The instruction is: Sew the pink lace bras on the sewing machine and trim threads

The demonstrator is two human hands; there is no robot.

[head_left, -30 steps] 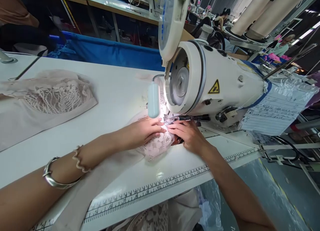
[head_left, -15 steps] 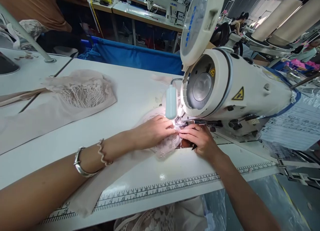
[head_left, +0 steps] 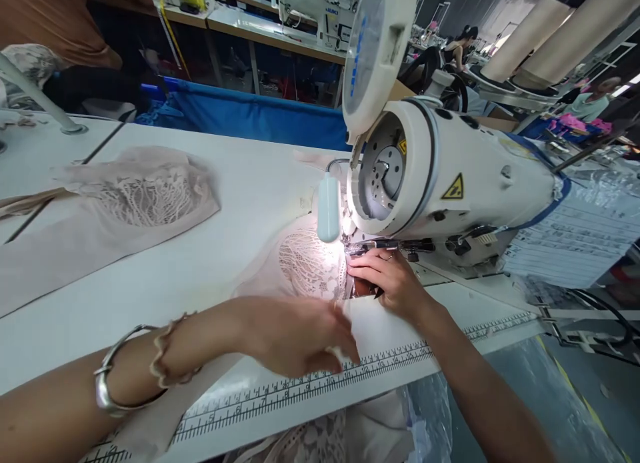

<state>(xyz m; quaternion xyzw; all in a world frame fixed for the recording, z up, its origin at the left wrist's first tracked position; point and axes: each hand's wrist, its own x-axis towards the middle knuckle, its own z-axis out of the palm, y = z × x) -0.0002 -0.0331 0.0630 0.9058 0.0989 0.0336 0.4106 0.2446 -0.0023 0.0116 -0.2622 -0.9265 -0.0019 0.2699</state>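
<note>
**Lace piece at needle, right hand nearer**

White sewing table (head_left: 240, 203) in a busy workshop was seen, with a ruler strip (head_left: 320, 383) printed along its near edge and a white sewing machine (head_left: 450, 183) set on the right side.

- Lace piece (head_left: 310, 266) was lying flat under the lamp (head_left: 329, 206), its far right edge at the presser foot (head_left: 357, 248). Its long axis was judged to run from the needle area back toward the near-left, along the plain beige fabric (head_left: 210, 376) trailing off the table edge.
- Right hand (head_left: 387, 283) was placed just right of the lace, fingers flat and extended, fingertips pressed on the fabric edge right at the foot. No pinch was seen; contact only.
- Left hand (head_left: 300, 333) was held nearer the ruler strip, on the near side of the lace. It was blurred; fingers looked loosely spread, and whether fabric was gripped could not be told.
- Relative to the left hand, the lace lay just beyond and slightly right. Right hand was clearly the nearer one to the needle.
- A second lace piece (head_left: 145, 196) was lying well apart to the far left, untouched.
</note>
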